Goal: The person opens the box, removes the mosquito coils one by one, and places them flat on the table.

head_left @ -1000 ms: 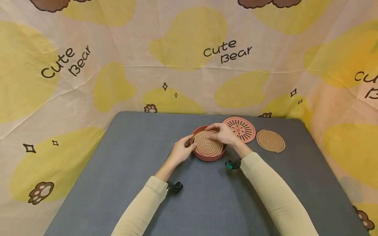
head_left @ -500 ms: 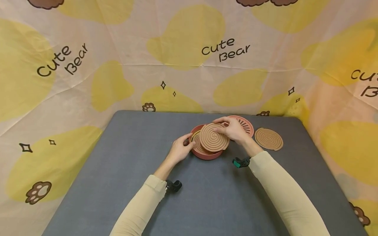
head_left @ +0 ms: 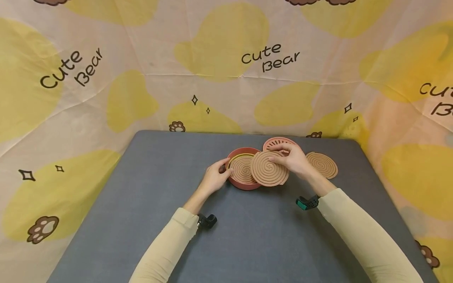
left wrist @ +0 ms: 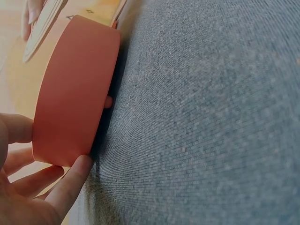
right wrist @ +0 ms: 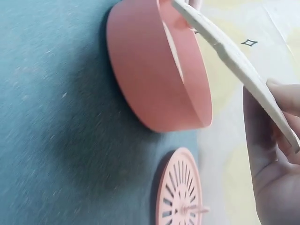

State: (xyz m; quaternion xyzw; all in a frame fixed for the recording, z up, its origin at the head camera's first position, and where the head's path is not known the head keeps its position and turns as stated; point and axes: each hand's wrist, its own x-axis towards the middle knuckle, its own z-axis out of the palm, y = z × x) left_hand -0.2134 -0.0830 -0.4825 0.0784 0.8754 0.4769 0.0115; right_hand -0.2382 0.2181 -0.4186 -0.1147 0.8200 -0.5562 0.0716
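Note:
My right hand (head_left: pixel 296 160) pinches a brown mosquito coil (head_left: pixel 265 176) by its upper right part, thumb on its face. The coil is tilted over the right side of a round reddish mosquito coil box (head_left: pixel 246 187); the right wrist view shows this coil (right wrist: pixel 234 58) edge-on, above the rim. Inside the box lies another mosquito coil (head_left: pixel 241 169), partly covered by the raised one, with a yellow ring along its far edge. My left hand (head_left: pixel 213 177) holds the box at its left side; in the left wrist view its fingertips (left wrist: pixel 83 164) touch the box wall.
Behind the right hand lies a pink slotted lid (head_left: pixel 277 142), partly hidden; the right wrist view shows a peg on the lid (right wrist: pixel 180 187). One more mosquito coil (head_left: pixel 323 165) lies at the right on the grey table (head_left: pixel 170 169). Printed cloth (head_left: pixel 212 43) hangs around the table.
The right hand has lifted a mosquito coil out of the box and moved it right, uncovering the coil beneath. The left hand has stayed at the box.

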